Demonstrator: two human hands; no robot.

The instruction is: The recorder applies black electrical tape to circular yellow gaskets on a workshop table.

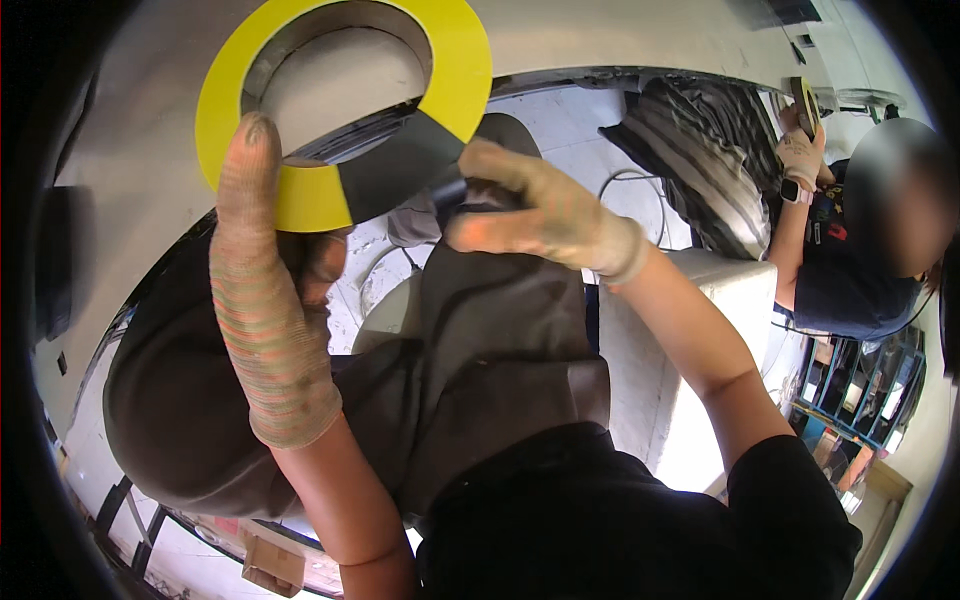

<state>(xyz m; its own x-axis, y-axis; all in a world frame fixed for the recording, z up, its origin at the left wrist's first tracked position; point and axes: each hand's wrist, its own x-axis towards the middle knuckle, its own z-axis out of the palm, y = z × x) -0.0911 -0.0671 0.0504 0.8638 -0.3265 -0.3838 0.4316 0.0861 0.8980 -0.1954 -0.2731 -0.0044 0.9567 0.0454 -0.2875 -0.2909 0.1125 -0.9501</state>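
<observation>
A large flat ring [458, 70], yellow with one black section [400, 168] at its lower right, is held up in front of me. My left hand [262, 300], in a knitted glove, is closed on the ring's lower left; the thumb lies over the yellow face and the other fingers are partly hidden behind. Just right of the black section is my gloved right hand [550, 215], blurred by motion. Its thumb and fingers are bent around a dark piece [450, 195] whose kind I cannot make out, close to the ring's edge.
Beyond the ring runs a pale worktop [560, 40] with a dark edge. My legs are under it. A light block [640, 350] stands to my right. At far right a co-worker's gloved hand [803, 155] holds a similar ring [804, 105]. A cardboard box [273, 565] lies lower left.
</observation>
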